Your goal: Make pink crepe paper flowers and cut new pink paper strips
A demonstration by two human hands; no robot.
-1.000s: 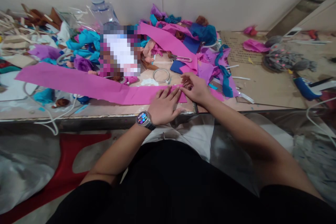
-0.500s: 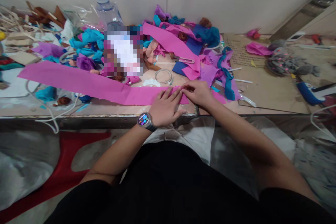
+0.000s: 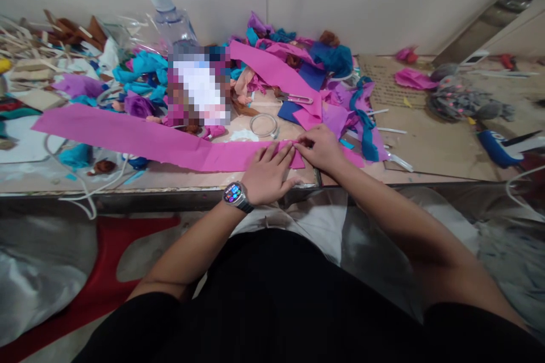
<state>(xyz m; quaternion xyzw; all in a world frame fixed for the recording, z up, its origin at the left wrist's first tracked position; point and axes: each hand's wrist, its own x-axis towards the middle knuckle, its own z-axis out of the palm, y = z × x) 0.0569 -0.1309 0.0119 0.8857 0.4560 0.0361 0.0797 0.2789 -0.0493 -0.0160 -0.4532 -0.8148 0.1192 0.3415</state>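
A long pink paper strip (image 3: pixel 128 139) lies across the table from far left to centre. My left hand (image 3: pixel 268 173), with a watch on its wrist, lies flat with fingers stretched out on the strip's right end. My right hand (image 3: pixel 319 147) has its fingers curled and pinched on that same right end, just beside the left fingertips.
Heaps of pink, purple and blue paper scraps (image 3: pixel 323 74) crowd the back of the table. A water bottle (image 3: pixel 170 17), a clear tape ring (image 3: pixel 263 123), scissors (image 3: pixel 296 98), white cables (image 3: pixel 76 193) and a cardboard sheet (image 3: pixel 426 130) lie around. The table's front edge (image 3: pixel 170 190) runs just below my hands.
My right hand has shifted slightly along the strip's end, pinching it closer to the left fingertips. The left hand stays flat on the paper.
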